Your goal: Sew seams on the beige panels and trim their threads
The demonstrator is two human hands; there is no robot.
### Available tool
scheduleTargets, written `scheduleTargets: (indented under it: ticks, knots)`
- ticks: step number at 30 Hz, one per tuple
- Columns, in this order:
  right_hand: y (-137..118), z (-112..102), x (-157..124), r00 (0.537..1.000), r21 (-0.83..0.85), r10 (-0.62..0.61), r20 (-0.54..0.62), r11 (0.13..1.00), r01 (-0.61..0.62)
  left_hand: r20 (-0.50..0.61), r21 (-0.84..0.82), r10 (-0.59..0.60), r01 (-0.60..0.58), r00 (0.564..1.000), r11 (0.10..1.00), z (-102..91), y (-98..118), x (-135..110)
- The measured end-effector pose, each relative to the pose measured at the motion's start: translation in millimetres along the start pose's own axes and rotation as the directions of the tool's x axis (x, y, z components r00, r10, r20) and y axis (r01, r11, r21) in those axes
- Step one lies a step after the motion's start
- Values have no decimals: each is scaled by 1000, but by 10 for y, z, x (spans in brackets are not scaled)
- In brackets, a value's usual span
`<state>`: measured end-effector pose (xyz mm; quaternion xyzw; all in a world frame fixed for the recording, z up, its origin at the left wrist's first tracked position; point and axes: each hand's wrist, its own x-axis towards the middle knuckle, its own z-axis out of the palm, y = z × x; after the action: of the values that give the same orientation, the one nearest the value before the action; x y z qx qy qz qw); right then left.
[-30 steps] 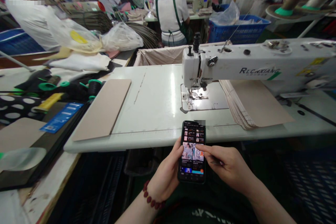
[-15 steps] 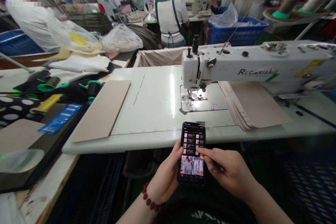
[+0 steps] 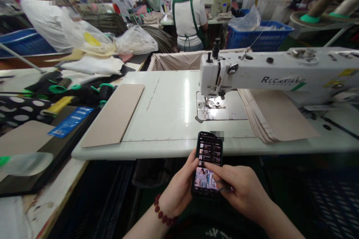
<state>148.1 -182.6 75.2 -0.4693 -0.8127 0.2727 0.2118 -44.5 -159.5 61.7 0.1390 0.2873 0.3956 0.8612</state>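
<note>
Sewing machine (image 3: 277, 73) arm, beyond and right of the left hand (image 3: 176, 190): dark lettering "RLCNXIANG". Phone (image 3: 208, 164) screen in that hand: text too small to read. Blue card (image 3: 70, 122) far left: print illegible.

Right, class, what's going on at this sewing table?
The person's left hand holds a black smartphone with a lit screen at the near edge of the white sewing table; the right hand touches a finger to the screen. Nothing lies under the needle of the white industrial sewing machine. A stack of tan card sheets rests under its arm, a single tan board further left.
</note>
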Motion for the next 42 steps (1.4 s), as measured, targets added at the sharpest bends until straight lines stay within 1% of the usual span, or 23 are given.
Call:
scheduleTargets:
  ticks: [3,5,8,11,15,24,31,42]
  knots:
    - [30,2,-45,999,46,-3,-52,999,5,3,7,5,-5,1000,1000,24,16,-1]
    - [35,1,-56,994,114,11,-108,993,2,13,20,3,-3,1000,1000,43,22,-3]
    - [18,-24,-38,982,260,97,-160,964,-53,20,42,6,-6,1000,999,66,28,-7]
    - [-7,-65,-11,969,345,196,-153,929,-133,14,49,28,-29,999,998,70,34,-14]
    - [-20,-90,-3,963,322,227,-146,931,-171,17,50,41,-42,999,998,61,44,-28]
    - [-13,-97,-12,960,322,220,-173,934,-156,37,67,55,-57,998,996,82,53,-47]
    - [-6,-90,-17,964,318,219,-153,934,-162,38,78,64,-66,997,995,83,47,-47]
    - [30,-71,-30,968,309,194,-162,941,-137,41,64,56,-59,998,996,76,35,-38]
